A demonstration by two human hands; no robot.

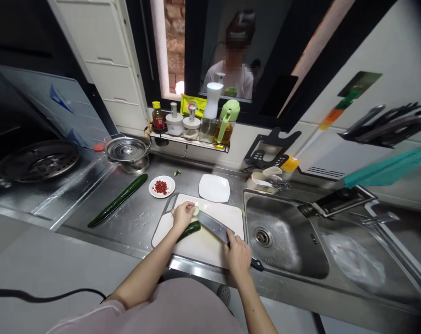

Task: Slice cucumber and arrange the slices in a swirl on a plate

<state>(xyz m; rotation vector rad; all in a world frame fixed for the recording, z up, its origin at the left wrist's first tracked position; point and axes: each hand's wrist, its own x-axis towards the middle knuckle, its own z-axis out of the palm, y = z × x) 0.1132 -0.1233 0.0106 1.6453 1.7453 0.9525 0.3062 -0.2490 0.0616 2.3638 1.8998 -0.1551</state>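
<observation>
My left hand point(183, 216) is closed at the fingertips on a cucumber piece point(196, 211), whose pale green cut face shows above the white cutting board point(210, 248). Another dark green cucumber length point(192, 228) lies on the board beside my left wrist, partly hidden by the forearm. In my right hand point(238, 256) is the black handle of a broad kitchen knife point(214, 226). Its blade slants over the board, with the tip close to the cucumber piece. A whole long cucumber point(119, 199) lies on the steel counter at the left.
Behind the board are a plate of chopped red pieces point(160, 187) and a white square dish point(214, 188). A sink point(283, 232) lies right of it. A metal pot point(128, 153) stands back left, beneath a wall-side condiment rack point(192, 140).
</observation>
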